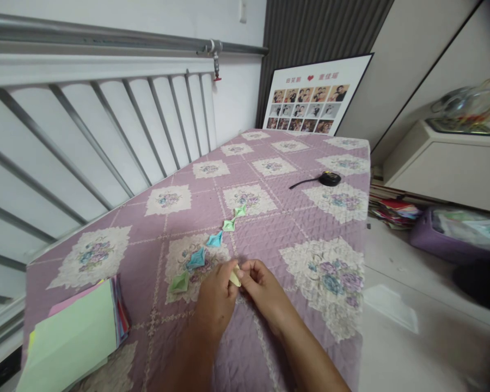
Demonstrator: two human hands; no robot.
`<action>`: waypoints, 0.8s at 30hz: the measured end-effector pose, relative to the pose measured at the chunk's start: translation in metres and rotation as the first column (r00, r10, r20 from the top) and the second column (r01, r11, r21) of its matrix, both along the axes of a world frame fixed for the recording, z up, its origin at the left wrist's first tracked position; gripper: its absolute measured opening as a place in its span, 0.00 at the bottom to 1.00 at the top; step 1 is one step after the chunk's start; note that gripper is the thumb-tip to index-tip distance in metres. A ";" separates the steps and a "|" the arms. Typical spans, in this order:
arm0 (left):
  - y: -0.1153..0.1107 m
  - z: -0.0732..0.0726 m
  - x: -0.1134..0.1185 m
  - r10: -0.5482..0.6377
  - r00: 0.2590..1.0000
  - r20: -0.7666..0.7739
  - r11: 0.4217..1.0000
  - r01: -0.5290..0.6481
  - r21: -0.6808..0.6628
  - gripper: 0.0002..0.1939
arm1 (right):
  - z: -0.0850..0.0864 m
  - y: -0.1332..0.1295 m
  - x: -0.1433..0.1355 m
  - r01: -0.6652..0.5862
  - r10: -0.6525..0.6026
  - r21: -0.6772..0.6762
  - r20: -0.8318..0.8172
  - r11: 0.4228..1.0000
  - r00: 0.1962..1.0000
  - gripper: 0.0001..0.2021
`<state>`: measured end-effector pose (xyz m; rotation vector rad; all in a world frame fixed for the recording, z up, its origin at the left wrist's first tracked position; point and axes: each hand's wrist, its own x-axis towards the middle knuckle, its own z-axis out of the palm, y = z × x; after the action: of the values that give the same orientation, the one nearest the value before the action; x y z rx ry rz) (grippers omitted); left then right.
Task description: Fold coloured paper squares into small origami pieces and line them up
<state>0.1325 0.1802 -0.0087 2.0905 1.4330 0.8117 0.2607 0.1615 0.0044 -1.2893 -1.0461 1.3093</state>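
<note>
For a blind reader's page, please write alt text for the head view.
Two hands hold a small pale yellow folded paper above a floral cloth, beside five green and blue folded paper boats.

We hold a small, pale yellow folded paper (234, 276) tilted over the worktop (269, 239), pinched between our left hand (216, 294) and right hand (263, 286), which partly hide it. Near it, five pointed, hollow paper shapes (196, 258) lie in a slanting row: one green closest to us, then two blue, then two light green.
</note>
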 end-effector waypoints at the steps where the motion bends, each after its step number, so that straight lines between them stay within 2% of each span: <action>1: 0.000 0.000 0.000 -0.011 1.000 -0.002 1.000 0.011 0.002 0.24 | 0.000 0.000 0.000 -0.007 0.007 -0.015 -0.017 1.000 1.000 0.14; 5: 0.001 0.001 0.000 -0.010 0.996 0.091 0.999 0.013 -0.029 0.23 | 0.004 0.000 0.001 -0.068 0.067 -0.048 -0.033 0.996 0.997 0.13; 9: 0.002 0.001 -0.001 0.018 0.961 0.278 0.983 0.034 -0.180 0.20 | 0.006 0.000 0.004 -0.076 0.074 -0.048 -0.040 0.996 0.996 0.13; 12: 0.002 0.000 -0.001 0.003 0.892 0.452 0.942 0.150 -0.302 0.21 | 0.005 0.000 0.006 -0.068 0.066 -0.055 -0.035 0.996 0.997 0.13; 16: 0.004 -0.001 -0.001 0.025 0.779 0.627 0.884 0.276 -0.378 0.22 | 0.005 0.000 0.009 -0.036 0.034 -0.068 -0.038 0.997 0.999 0.11; 24: 0.007 0.010 0.000 0.197 0.729 0.656 0.797 0.271 -0.540 0.23 | 0.006 -0.001 0.009 -0.058 0.053 -0.045 -0.111 0.997 0.992 0.10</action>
<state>0.1320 0.1877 0.0011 1.1200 1.0172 0.8363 0.2696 0.1608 0.0106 -1.2168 -0.9845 1.4387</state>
